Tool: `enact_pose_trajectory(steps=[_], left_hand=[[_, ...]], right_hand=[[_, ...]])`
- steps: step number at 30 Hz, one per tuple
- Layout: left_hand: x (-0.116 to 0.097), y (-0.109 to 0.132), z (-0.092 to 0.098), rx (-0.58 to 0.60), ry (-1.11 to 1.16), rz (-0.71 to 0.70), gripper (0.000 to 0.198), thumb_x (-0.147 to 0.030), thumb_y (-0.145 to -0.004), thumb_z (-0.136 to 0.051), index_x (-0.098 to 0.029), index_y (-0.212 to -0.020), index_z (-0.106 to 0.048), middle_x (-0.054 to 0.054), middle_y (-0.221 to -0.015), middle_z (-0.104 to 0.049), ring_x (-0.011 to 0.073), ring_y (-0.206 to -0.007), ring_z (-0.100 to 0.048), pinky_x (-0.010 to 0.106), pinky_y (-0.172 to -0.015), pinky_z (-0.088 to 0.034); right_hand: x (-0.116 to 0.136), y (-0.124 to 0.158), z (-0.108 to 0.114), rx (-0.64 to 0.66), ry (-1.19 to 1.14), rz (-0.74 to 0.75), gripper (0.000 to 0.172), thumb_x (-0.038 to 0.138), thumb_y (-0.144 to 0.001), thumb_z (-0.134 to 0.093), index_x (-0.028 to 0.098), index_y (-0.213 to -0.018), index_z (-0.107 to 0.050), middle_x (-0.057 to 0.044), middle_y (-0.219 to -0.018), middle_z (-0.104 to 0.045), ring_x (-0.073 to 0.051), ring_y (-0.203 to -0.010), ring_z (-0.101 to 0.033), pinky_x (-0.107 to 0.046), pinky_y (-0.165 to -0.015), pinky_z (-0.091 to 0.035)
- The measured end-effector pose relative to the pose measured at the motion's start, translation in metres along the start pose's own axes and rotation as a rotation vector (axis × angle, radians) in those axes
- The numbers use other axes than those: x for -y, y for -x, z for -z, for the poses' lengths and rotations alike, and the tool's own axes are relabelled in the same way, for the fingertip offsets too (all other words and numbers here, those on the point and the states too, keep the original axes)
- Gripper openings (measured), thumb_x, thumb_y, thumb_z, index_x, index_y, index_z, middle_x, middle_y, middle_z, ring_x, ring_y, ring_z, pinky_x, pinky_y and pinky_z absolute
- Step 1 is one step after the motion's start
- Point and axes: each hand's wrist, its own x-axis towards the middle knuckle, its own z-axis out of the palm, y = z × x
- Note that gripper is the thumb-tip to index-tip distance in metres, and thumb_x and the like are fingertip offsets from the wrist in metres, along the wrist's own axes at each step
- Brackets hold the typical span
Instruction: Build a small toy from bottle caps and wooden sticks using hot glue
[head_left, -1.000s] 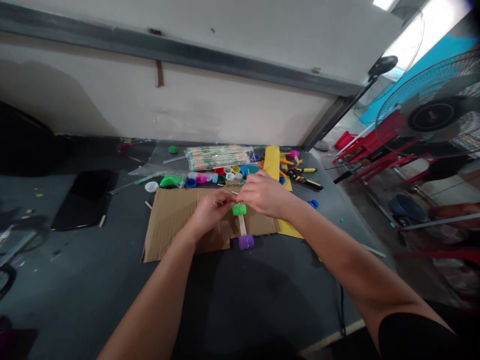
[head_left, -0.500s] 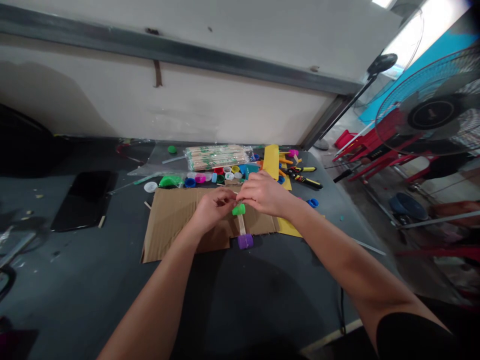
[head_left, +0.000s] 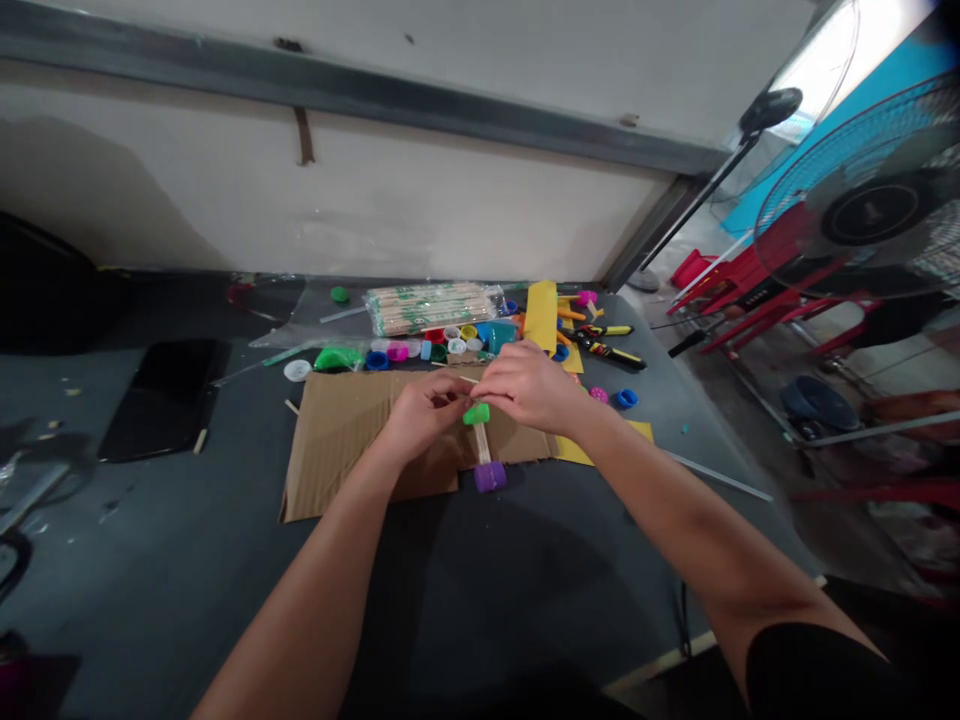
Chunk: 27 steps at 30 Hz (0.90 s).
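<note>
Fingers (head_left: 496, 381) close together by green cap (head_left: 477, 413)

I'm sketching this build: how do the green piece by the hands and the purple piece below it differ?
Color: the green piece is bright green; the purple piece is deep purple.
Apparent size: the purple piece looks larger than the green piece in this view.
Place: the green piece is right by the fingertips; the purple piece is farther from them, nearer the person's body.
Shared: both look rounded, at either end of the same pale sticks.
</note>
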Motion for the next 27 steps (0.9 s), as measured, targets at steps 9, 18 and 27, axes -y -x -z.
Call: enact_pose_trajectory(steps=[9, 18, 27], left_hand=[[0.004, 0.001, 0.0, -0.009, 0.028, 0.007, 0.012, -0.026, -0.079, -0.063, -0.019, -0.085, -0.072, 0.006, -0.093, -0.071, 0.0179, -0.085, -0.064, 0.031, -0.075, -0.05], [0.005, 0.001, 0.006, 0.025, -0.132, 0.037, 0.019, -0.025, -0.08, -0.06, -0.018, -0.095, -0.069, 0.005, -0.09, -0.071, 0.015, -0.073, -0.061, 0.027, -0.065, -0.047], [0.005, 0.002, 0.008, 0.249, -0.404, 0.064, 0.023, -0.028, -0.078, -0.063, -0.023, -0.1, -0.068, 0.004, -0.096, -0.072, 0.0197, -0.084, -0.065, 0.03, -0.072, -0.049]], right_hand=[[0.002, -0.002, -0.001, -0.02, 0.045, 0.002, 0.022, 0.026, -0.094, -0.053, 0.024, -0.095, -0.075, -0.003, -0.089, -0.073, -0.021, -0.086, -0.05, -0.036, -0.079, -0.027], [-0.001, -0.006, 0.002, -0.051, 0.043, 0.025, 0.019, 0.027, -0.093, -0.057, 0.023, -0.094, -0.075, -0.003, -0.087, -0.073, -0.022, -0.087, -0.052, -0.037, -0.079, -0.03], [-0.009, 0.034, -0.012, -0.32, -0.336, -0.283, 0.009, 0.027, -0.086, -0.066, 0.027, -0.088, -0.074, -0.001, -0.082, -0.073, -0.018, -0.079, -0.06, -0.033, -0.074, -0.044]])
